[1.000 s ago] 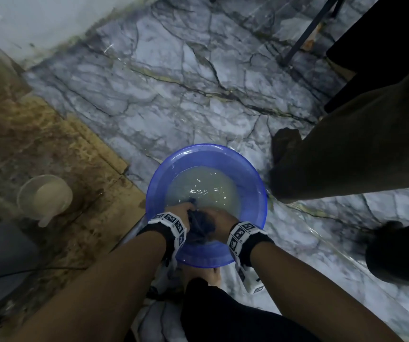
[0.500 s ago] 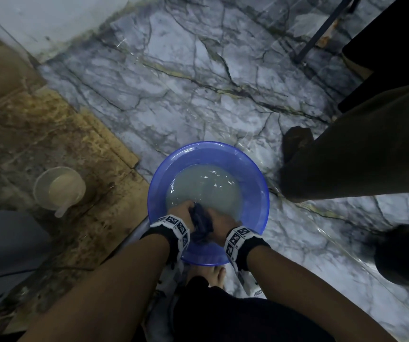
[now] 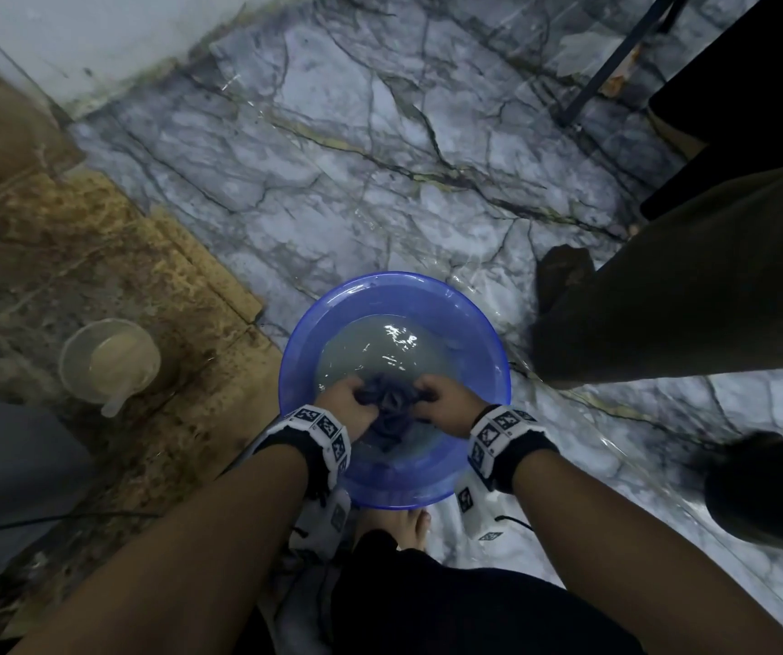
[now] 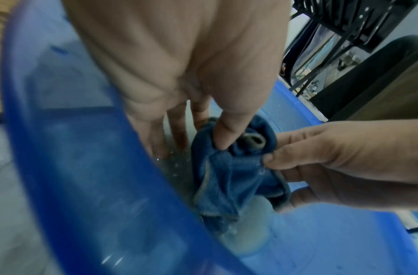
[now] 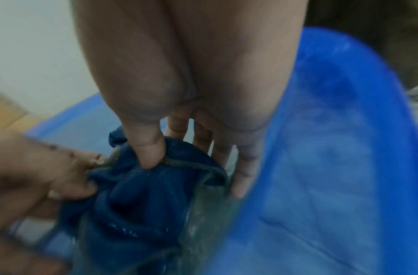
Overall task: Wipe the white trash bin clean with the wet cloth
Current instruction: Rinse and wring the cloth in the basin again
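Note:
A dark blue wet cloth [image 3: 391, 404] is bunched between both my hands, low inside a blue plastic basin [image 3: 396, 288] of cloudy water. My left hand [image 3: 349, 399] pinches the cloth [image 4: 229, 167] between thumb and fingers on its left side. My right hand [image 3: 443, 399] grips the cloth [image 5: 142, 195] on its right side. The cloth's lower end hangs into the water. No white trash bin is in view.
The basin stands on a wet grey marble floor [image 3: 380, 182]. A clear plastic jug [image 3: 108, 361] with murky water sits on the brown stained floor at the left. Another person's trouser leg [image 3: 687, 300] and dark shoe [image 3: 767, 494] stand at the right. My bare foot [image 3: 410, 522] is just below the basin.
My hands have moved slightly apart, and more of the bunched cloth shows between them. The water surface has rippled. The head view has shifted a little.

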The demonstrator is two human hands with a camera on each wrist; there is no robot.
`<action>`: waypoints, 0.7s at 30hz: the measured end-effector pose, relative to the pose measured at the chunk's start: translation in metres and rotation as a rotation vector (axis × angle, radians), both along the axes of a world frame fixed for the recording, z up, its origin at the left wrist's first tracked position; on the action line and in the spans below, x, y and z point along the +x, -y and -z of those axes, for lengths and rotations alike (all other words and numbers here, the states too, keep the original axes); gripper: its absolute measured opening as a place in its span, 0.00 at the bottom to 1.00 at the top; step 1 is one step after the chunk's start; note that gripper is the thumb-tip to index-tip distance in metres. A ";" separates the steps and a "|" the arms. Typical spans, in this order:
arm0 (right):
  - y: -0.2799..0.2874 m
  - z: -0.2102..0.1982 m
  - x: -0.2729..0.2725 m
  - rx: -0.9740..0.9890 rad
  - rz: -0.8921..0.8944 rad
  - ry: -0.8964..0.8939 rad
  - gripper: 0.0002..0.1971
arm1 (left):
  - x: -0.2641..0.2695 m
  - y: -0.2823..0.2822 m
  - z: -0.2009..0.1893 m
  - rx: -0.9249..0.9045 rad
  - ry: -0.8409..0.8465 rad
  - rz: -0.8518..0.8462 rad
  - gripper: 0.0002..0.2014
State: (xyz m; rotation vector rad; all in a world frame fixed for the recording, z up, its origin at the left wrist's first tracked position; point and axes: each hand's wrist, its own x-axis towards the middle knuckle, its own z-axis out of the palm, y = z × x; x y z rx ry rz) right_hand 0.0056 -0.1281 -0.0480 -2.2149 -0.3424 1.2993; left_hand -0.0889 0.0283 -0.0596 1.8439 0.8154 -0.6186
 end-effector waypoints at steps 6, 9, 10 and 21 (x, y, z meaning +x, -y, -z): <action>-0.003 -0.016 0.019 0.213 0.330 -0.122 0.11 | -0.003 -0.001 -0.011 -0.178 0.202 -0.306 0.08; -0.008 -0.025 0.023 0.310 0.456 -0.089 0.12 | -0.003 -0.005 -0.016 -0.223 0.285 -0.419 0.07; -0.010 -0.027 0.025 0.330 0.485 -0.076 0.12 | -0.003 -0.007 -0.017 -0.234 0.306 -0.433 0.07; -0.023 -0.036 0.008 0.481 0.533 0.143 0.17 | 0.011 -0.009 -0.023 -0.507 0.209 -0.754 0.05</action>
